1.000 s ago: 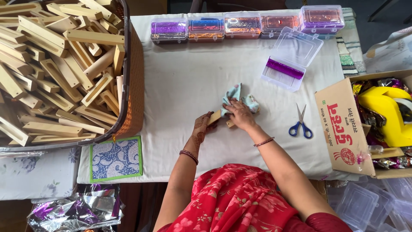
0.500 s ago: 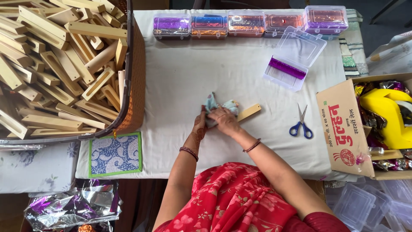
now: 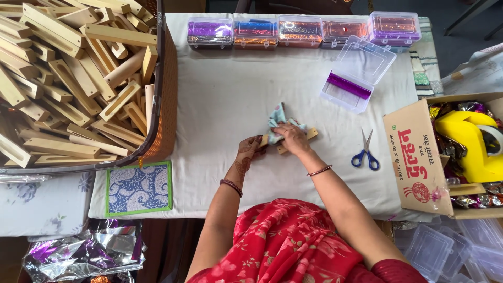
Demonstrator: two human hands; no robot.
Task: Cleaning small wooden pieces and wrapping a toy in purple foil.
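- Wooden blocks fill a basket at far left.
- Left hand fingers grip the block end at mid-desk.
- Right hand presses a cloth onto it.
- Scissors lie right; a hard rub could likely skid the block.

Blue-handled scissors near table's right edge. Open clear case toward far right corner. Row of closed cases along far edge.

Place: home craft workshop | Evidence: basket of wooden blocks; 5 foil-filled boxes; scissors
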